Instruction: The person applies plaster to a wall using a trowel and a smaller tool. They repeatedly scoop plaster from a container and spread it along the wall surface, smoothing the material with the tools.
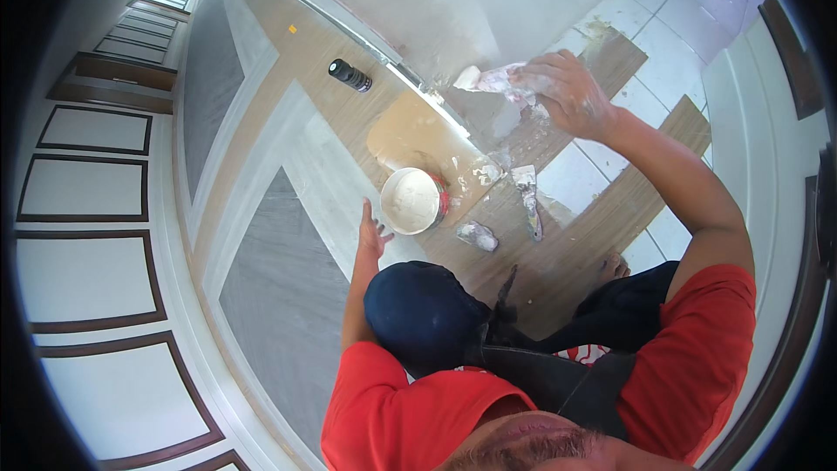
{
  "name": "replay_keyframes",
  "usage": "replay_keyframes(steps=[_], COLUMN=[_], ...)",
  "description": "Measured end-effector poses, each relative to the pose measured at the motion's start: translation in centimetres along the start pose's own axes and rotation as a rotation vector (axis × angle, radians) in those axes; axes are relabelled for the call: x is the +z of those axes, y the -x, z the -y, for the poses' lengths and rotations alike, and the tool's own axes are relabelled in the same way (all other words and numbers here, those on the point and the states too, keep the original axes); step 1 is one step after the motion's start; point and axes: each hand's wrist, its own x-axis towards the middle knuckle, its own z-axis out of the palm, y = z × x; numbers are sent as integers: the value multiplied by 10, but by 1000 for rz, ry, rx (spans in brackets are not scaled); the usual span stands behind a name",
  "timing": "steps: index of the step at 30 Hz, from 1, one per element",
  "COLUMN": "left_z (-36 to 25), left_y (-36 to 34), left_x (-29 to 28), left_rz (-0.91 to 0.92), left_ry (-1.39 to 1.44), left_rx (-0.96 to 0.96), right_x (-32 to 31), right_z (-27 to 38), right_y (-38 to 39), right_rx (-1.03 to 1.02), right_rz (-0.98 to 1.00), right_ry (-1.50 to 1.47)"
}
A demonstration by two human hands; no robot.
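My right hand (567, 96), dusted white, is closed on a putty-smeared tool (497, 80) with a white blob at its left tip, held beside the low wall at the doorway. My left hand (373, 225) hangs open just left of a round bucket (410, 196) of white paste, with nothing in its fingers. A paste-caked putty knife (527, 192) lies right of the bucket, and a crusted white lump (477, 235) lies below it. A dark spray can (347, 74) lies or stands on the wood-look board farther off; I cannot tell which.
A metal-edged white wall (471, 0) runs along the top. White tiles (575, 174) with wood-look strips are at the right, beside a white frame (758, 148). Grey flooring (261, 270) spreads left toward panelled walls (87, 279). My bent knee (418, 305) is below the bucket.
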Motion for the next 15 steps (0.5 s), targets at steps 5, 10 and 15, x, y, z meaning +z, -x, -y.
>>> replay_keyframes(steps=[5,10,15], left_z=[-65,-152,-168], left_y=[51,119,161], left_x=[24,102,183], left_rz=[144,416,559], left_ry=[-226,-337,-164], left_rx=[304,439,305], right_x=[-10,-17,-8], right_z=[-10,-28,-35], right_y=[-23,-56,-78], right_rx=[11,78,171], right_rz=[113,216,106], right_ry=[-78,5,26])
